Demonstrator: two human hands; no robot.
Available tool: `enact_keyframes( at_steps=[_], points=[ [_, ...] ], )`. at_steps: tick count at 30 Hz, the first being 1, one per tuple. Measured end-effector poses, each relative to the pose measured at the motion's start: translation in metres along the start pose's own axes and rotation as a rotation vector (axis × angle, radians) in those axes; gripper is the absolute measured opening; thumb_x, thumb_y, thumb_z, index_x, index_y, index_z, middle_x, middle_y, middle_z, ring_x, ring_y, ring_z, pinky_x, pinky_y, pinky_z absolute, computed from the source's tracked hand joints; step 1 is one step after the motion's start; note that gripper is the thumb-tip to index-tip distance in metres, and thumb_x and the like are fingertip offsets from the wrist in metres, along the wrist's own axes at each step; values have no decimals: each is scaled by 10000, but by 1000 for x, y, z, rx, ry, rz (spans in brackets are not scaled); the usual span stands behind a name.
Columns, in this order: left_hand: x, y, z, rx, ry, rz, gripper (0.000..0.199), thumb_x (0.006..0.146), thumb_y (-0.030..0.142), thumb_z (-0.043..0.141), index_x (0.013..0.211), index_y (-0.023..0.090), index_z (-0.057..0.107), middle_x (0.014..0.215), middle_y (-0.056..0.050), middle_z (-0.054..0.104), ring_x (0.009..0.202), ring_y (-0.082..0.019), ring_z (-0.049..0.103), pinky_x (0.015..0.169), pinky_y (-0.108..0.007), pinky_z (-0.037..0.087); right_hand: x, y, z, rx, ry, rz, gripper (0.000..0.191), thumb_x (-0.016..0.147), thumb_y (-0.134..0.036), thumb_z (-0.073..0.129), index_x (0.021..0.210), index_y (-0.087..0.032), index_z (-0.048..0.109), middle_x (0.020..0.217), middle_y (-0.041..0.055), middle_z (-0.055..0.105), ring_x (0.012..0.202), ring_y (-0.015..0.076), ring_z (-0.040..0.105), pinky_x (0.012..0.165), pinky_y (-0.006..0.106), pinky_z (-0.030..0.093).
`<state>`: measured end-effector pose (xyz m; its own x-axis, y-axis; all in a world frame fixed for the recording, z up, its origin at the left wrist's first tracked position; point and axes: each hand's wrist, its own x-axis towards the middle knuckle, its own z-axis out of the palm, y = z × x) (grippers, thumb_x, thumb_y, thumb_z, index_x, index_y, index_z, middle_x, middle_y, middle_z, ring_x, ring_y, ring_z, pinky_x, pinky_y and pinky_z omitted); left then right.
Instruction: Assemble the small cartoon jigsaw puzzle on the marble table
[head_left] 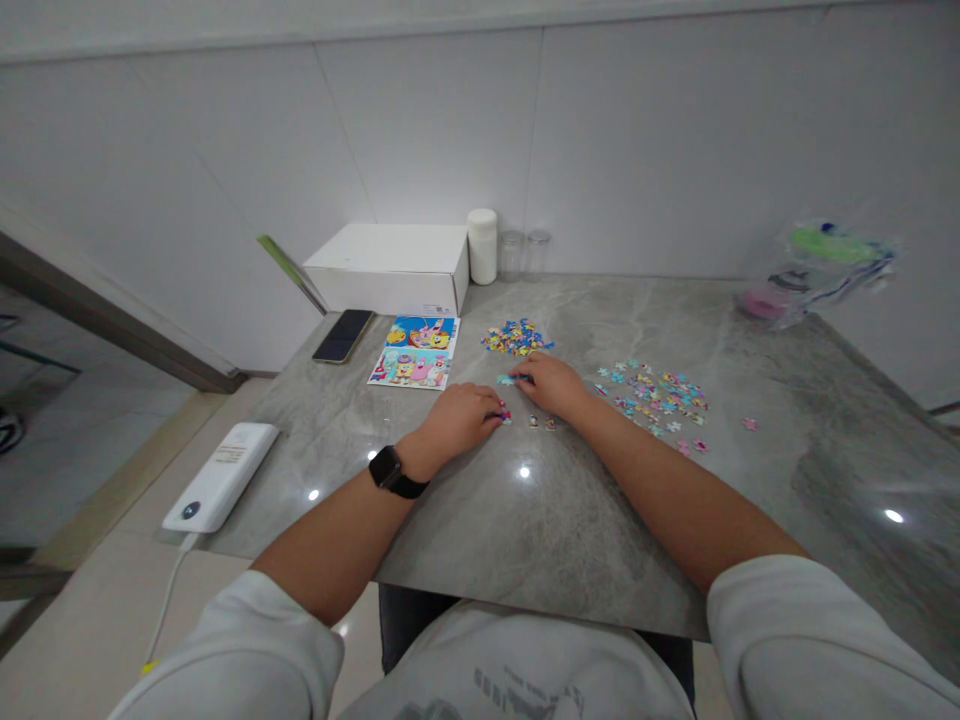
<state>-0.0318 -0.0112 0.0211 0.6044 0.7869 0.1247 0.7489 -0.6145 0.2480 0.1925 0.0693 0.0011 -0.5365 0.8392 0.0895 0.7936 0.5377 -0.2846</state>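
Observation:
My left hand [463, 415], with a black watch on its wrist, rests on the table with its fingers closed at a small red and purple jigsaw piece [506, 415]. Opposite it, my right hand [553, 384] reaches in with bent fingertips pressed together on light blue jigsaw pieces [505, 380]; the fingers partly cover them. Just below the right hand lie two small jigsaw pieces [534, 422]. A pile of blue and yellow pieces [517, 337] sits beyond my hands. To the right of my right forearm spread many pink and light blue pieces [660, 395].
A cartoon picture sheet [415, 353] lies left of the pile, beside a phone [343, 336]. Behind stand a white box [390, 265], a white bottle [482, 247] and two clear glasses [537, 256]. A plastic bag [817, 270] sits back right, a white power bank [221, 477] at left.

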Motion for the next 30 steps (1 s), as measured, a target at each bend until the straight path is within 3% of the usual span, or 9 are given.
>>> enact_keyframes(
  at_steps=[10, 15, 18, 24, 27, 30],
  points=[
    [-1, 1, -4, 20, -6, -1, 183, 983, 303, 694, 1087, 263, 839, 1166, -63, 805, 1078, -239, 734, 1015, -382, 547, 0, 0, 0, 23, 47, 7, 347, 990, -271, 655, 1317, -199, 749, 1246, 112, 761, 1121, 261, 690, 977, 349, 508],
    [0, 3, -6, 17, -12, -10, 179, 975, 289, 705, 1083, 252, 843, 1182, -66, 806, 1077, -246, 737, 1008, -388, 551, -1, -2, -4, 59, 133, -10, 321, 984, -197, 619, 1271, -190, 763, 1228, 109, 774, 1141, 254, 688, 1016, 358, 500],
    [0, 4, -7, 5, -13, -9, 174, 968, 282, 706, 1069, 254, 845, 1156, -73, 806, 1080, -250, 735, 1004, -387, 550, -3, -3, -20, 82, 210, -3, 306, 977, -182, 616, 1237, -192, 777, 1195, 100, 782, 1056, 236, 700, 980, 346, 508],
    [-1, 3, -7, 3, -25, -25, 171, 969, 287, 702, 1066, 250, 838, 1127, -79, 802, 1064, -246, 725, 997, -387, 542, -13, -6, -81, 86, 317, 12, 257, 980, -270, 655, 1183, -203, 800, 1060, 76, 794, 871, 201, 683, 866, 324, 496],
    [-1, 4, -8, 7, -29, -30, 149, 968, 285, 703, 1027, 237, 831, 1097, -82, 799, 1037, -247, 721, 975, -384, 537, -29, -8, -90, 68, 251, -5, 242, 977, -277, 665, 1171, -219, 798, 1016, 55, 797, 836, 190, 677, 833, 316, 485],
    [-1, 5, -9, 14, -30, -29, 133, 965, 281, 704, 992, 221, 819, 1056, -88, 795, 1001, -249, 718, 947, -380, 535, -54, -9, -75, 39, 106, -35, 218, 969, -266, 686, 1153, -226, 797, 1015, 53, 798, 844, 190, 682, 835, 315, 486]
  ],
)
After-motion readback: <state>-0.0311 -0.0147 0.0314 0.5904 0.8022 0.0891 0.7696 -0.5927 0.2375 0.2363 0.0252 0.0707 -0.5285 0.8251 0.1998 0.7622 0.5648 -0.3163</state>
